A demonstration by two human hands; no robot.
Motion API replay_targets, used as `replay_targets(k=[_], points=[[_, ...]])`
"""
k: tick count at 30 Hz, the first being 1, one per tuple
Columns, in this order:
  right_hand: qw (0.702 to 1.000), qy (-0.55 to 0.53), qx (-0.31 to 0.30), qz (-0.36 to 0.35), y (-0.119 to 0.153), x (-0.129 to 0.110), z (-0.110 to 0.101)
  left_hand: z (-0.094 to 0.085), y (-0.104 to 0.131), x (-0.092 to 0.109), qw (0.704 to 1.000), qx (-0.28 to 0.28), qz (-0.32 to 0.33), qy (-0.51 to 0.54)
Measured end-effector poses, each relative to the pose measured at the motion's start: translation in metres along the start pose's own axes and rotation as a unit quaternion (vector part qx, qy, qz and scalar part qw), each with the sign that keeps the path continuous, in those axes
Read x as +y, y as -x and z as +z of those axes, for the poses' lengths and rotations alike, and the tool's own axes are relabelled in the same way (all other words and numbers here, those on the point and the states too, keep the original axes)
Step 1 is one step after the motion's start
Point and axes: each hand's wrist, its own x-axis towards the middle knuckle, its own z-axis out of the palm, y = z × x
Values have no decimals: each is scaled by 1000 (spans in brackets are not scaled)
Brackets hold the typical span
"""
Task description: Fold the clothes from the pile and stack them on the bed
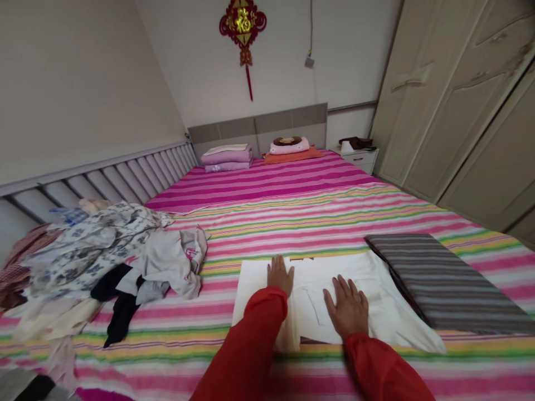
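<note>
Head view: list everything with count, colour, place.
White cloth: apparently 1, white, under hands
Striped cloth: 1, grey, right
Clothes pile: 1, mixed colours, left
Bed: 1, mainly pink, centre
Bedding: 2 stacks, purple; pink on orange, bed head
Headboard: 1, grey, back
Hanging: 1, red, back wall
Box: 1, grey, back wall
Radiator: 1, pale, left wall
Nightstand: 1, white, back right
Bundle: 1, dark, nightstand
Wardrobe: 1, cream, right
Sleeves: 2, red, foreground
Left hand, right hand: 1 each, on white cloth

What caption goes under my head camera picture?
Left hand and right hand rest flat on white cloth on a striped bedspread, between a clothes heap and grey striped cloth.
</note>
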Motion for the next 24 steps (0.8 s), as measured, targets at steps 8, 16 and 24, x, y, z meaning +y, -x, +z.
replay_targets(k=[8,16,24], points=[[1000,-3,-3,-2,0,-2,-4,-25,41,-17,985,-56,146,78],[1000,-4,-7,3,0,-4,-7,-21,93,-90,995,81,-22,-54],[1000,-1,-29,1,1,-3,-7,12,118,1,987,13,156,27]])
